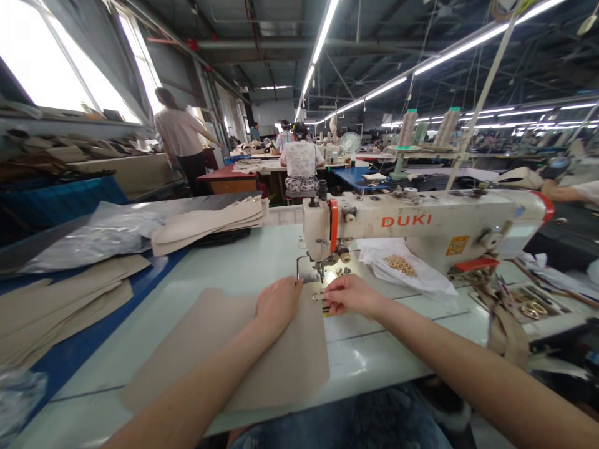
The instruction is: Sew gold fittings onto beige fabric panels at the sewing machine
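Note:
A large beige fabric panel [281,368] lies flat on the pale sewing table, its upper right edge by the needle of a white sewing machine [365,215]. My left hand [279,302] rests on this panel just left of the needle, fingers stretched out. On the needle's right, my right hand [349,294] pinches a small light tab [318,297] against the panel's edge. What looks like a metal ring shows on the tab; its finer detail is too small to tell. A white sheet [421,280] holding small gold-coloured metal pieces [399,265] lies behind my right hand.
Stacked beige panels [210,224] and a clear plastic bag [103,234] are at the left. A tray [538,305] with gold rings stands right, beside hanging straps [508,330]. Thread cones [447,128] rise behind the machine. Other people work further back; another person's arm shows far right.

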The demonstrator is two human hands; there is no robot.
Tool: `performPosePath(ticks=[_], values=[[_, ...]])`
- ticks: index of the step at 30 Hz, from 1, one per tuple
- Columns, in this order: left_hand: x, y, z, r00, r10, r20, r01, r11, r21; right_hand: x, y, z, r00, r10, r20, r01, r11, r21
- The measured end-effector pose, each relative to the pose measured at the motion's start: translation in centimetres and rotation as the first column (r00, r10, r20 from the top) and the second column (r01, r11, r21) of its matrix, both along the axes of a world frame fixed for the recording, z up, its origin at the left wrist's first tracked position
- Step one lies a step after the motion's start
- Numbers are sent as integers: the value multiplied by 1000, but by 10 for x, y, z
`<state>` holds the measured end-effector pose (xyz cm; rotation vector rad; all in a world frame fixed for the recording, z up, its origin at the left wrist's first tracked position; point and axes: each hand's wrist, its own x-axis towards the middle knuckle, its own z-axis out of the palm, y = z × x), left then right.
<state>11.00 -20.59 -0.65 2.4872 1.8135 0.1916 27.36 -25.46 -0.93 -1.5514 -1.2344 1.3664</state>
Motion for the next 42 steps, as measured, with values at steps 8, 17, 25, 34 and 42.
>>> performPosePath(ticks=[8, 17, 25, 34, 42], values=[[2, 8, -2, 999, 34, 11, -34, 999, 0, -9, 26, 4, 998, 36, 46, -34, 998, -58], [-7, 0, -3, 965, -235, 114, 203, 950, 239, -11, 32, 9, 992, 75, 99, -65, 993, -97], [-8, -10, -20, 812, -547, 205, 489, 828, 274, -9, 34, 18, 984, 129, 126, -112, 985, -132], [-1, -7, -22, 837, -504, 214, 450, 856, 254, -8, 37, 18, 962, 180, 207, -154, 978, -138], [4, -5, -16, 847, -511, 147, 474, 851, 225, -10, 32, 12, 873, 163, 460, -195, 981, 23]])
